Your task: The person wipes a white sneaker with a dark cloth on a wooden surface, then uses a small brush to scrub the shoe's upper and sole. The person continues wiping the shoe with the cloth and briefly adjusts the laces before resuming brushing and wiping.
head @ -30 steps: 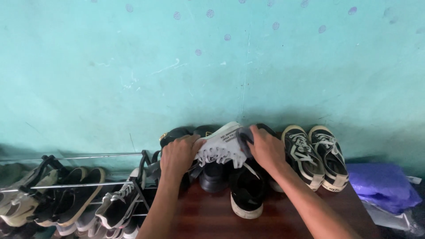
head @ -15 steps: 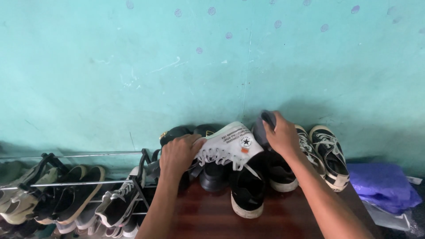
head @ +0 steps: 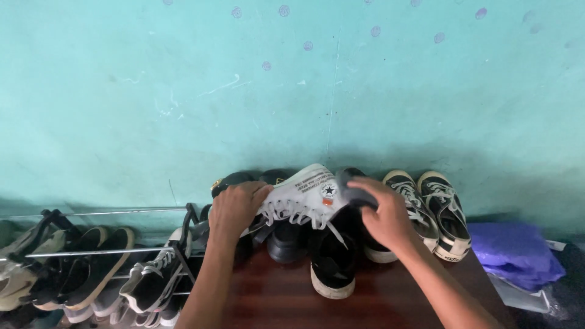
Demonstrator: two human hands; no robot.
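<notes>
Where shoes crowd: dark wooden table, turquoise wall.

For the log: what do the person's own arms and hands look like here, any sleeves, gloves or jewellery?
Both forearms come in bare from the lower edge, with no sleeve in view. The left hand and right hand are ungloved. No ring, watch or bracelet shows on the visible fingers or wrists. No markings or bandages can be made out.

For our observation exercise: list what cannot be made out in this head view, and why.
- White shoe: toe hidden under left hand.
- Grey cloth: mostly covered by right hand.
- Rack: cut off by left edge.
- Purple bag: contents hidden.
</notes>
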